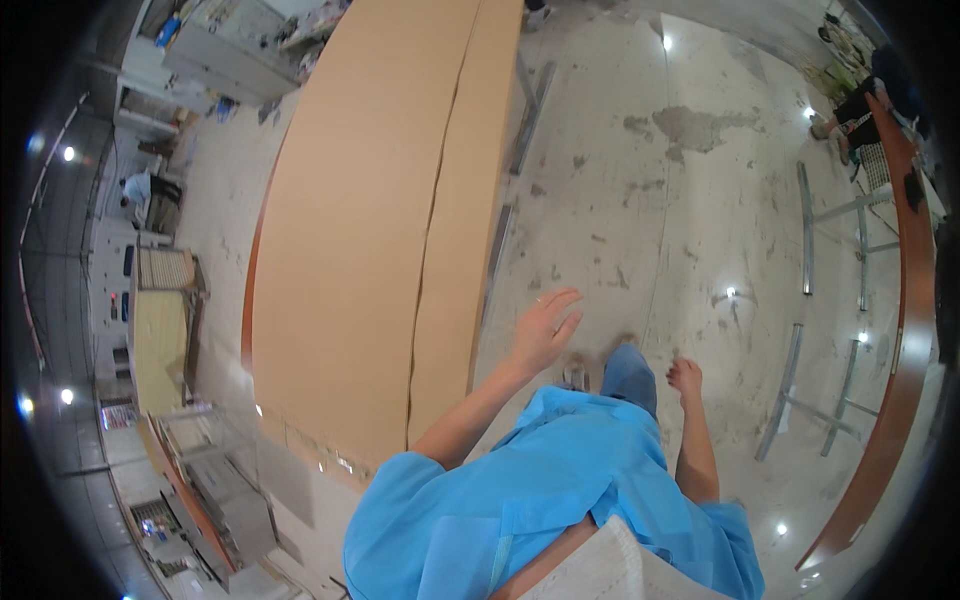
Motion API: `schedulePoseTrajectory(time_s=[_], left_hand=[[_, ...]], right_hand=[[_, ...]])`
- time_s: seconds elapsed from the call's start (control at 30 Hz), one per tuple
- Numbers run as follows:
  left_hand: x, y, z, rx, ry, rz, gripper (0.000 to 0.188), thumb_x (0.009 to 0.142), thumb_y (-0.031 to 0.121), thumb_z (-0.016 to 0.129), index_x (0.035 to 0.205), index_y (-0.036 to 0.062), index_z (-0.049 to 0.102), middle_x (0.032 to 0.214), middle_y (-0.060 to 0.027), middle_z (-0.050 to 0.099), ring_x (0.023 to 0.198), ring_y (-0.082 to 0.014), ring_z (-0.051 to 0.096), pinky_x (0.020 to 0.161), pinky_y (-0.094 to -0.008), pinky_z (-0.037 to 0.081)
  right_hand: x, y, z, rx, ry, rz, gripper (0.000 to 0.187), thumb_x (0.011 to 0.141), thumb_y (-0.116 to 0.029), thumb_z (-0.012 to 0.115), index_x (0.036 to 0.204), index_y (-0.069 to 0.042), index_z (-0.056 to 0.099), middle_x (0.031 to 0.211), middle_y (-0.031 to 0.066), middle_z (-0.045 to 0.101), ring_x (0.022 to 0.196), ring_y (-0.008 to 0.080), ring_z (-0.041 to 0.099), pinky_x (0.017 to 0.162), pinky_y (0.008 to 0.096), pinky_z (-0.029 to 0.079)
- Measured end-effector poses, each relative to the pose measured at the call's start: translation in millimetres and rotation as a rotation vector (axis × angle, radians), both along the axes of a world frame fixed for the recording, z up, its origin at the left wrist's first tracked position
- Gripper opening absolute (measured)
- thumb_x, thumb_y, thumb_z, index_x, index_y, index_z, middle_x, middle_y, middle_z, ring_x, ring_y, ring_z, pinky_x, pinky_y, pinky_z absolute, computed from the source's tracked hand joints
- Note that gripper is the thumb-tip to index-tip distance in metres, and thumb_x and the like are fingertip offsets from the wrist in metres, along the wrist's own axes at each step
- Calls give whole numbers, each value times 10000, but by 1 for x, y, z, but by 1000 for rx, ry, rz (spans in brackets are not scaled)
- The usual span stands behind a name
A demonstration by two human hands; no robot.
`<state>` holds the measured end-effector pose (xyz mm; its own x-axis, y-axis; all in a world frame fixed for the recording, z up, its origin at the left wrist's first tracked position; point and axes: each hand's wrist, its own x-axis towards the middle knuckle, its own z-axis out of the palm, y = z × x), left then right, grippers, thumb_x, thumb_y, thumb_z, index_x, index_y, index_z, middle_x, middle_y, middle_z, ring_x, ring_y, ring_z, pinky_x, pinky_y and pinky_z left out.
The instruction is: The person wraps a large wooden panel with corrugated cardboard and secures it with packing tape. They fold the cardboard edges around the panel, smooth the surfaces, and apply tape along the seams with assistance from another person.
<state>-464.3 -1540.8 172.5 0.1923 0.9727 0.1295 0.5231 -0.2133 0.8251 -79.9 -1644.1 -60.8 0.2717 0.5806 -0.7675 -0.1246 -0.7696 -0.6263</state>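
My left hand (547, 328) is in the air beside the right edge of a long tan panel (345, 230), its fingers stretched out and holding nothing. The panel's surface has a dark, uneven seam running lengthwise near its right side. My right hand (685, 378) hangs over the floor by my right leg, small in view. Its fingers look loosely curled in, and nothing shows in them. Neither hand touches the panel. Below my light-blue top, one leg in blue trousers (630, 378) shows between the hands.
Grey, stained floor (600, 200) runs along the panel's right side. Metal leg frames (805, 230) stand at the right, near a long curved-looking reddish-brown tabletop (912, 270). A person (880, 95) is at the far right, another (150, 188) at the far left. Cluttered benches (225, 50) line the left.
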Motion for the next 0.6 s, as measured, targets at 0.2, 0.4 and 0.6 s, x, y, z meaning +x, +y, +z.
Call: schedulePoseTrajectory(time_s=[0.2, 0.4, 0.6], left_hand=[[76, 170, -23, -205, 39, -114, 256, 985, 238, 606, 1166, 76, 686, 1153, -131, 692, 1091, -339, 641, 932, -430, 499], [103, 328, -14, -298, 194, -106, 325, 985, 288, 591, 1211, 66, 663, 1175, -146, 680, 1043, -337, 656, 878, -437, 519], [76, 490, -3, -218, 99, 146, 293, 988, 203, 591, 1216, 37, 671, 1125, -149, 715, 1039, -313, 682, 868, -393, 537]], right_hand=[[67, 39, -48, -336, -73, -196, 229, 887, -214, 573, 792, -10, 617, 660, 112, 604, 482, 216, 581, 439, 350, 474], [117, 208, -47, -329, -61, -62, 207, 881, -190, 595, 858, 12, 634, 680, 151, 622, 530, 281, 615, 460, 401, 498], [146, 500, -43, 41, -31, 31, 170, 926, -193, 603, 949, -26, 628, 716, 93, 627, 566, 204, 622, 486, 332, 503]])
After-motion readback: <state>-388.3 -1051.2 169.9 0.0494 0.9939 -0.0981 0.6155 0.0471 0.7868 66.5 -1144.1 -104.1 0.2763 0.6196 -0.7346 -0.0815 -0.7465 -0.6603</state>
